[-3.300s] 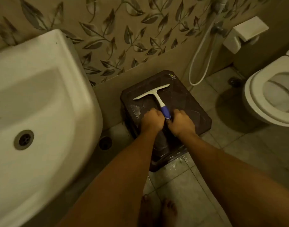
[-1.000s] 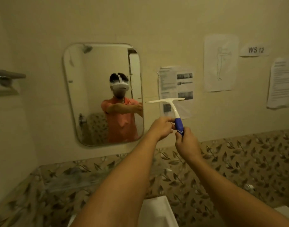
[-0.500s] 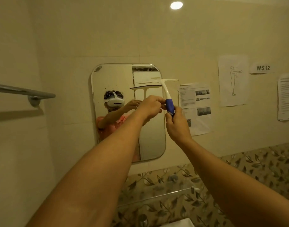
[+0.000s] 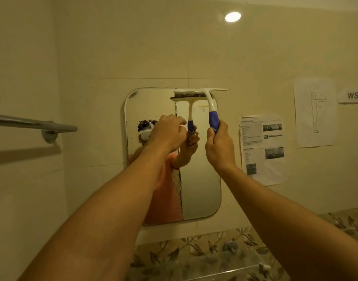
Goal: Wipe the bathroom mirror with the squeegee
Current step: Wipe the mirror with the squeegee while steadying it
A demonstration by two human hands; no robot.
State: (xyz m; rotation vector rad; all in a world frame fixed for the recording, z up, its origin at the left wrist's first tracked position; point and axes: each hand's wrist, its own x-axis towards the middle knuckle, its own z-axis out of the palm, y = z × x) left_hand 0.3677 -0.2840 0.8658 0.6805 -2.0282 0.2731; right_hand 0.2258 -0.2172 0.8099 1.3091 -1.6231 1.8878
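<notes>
1. Reaching up and forward, both bare arms stretch toward the mirror (image 4: 200, 179), the forearms filling the lower part of the view.
2. The right hand (image 4: 219, 146) is closed around the lower end of the squeegee (image 4: 211, 110) handle, knuckles toward the camera, thumb on the left side of the grip.
3. The left hand (image 4: 168, 132) is curled into a loose fist just left of the handle and apart from it; whether it holds anything cannot be told.
4. The squeegee is T-shaped: a white blade bar across the top, a white neck curving down, and a blue grip with a pale tip at the bottom.
5. Its blade lies level along the mirror's top edge, over the upper right corner, with the right end jutting past the glass onto the wall (image 4: 113, 47). Contact with the glass looks likely, as the blade meets its own reflection.
6. The handle slopes down from the blade to the right hand, so the blade sits above that hand and slightly left of it.
7. The mirror is an upright rectangle with rounded corners, fixed to the cream wall; it shows dark specks near its left side and reflects the squeegee and the raised arms.
8. A towel rail (image 4: 34, 124) is mounted on the wall at left, and paper sheets (image 4: 263, 151) hang to the right of the mirror.
</notes>
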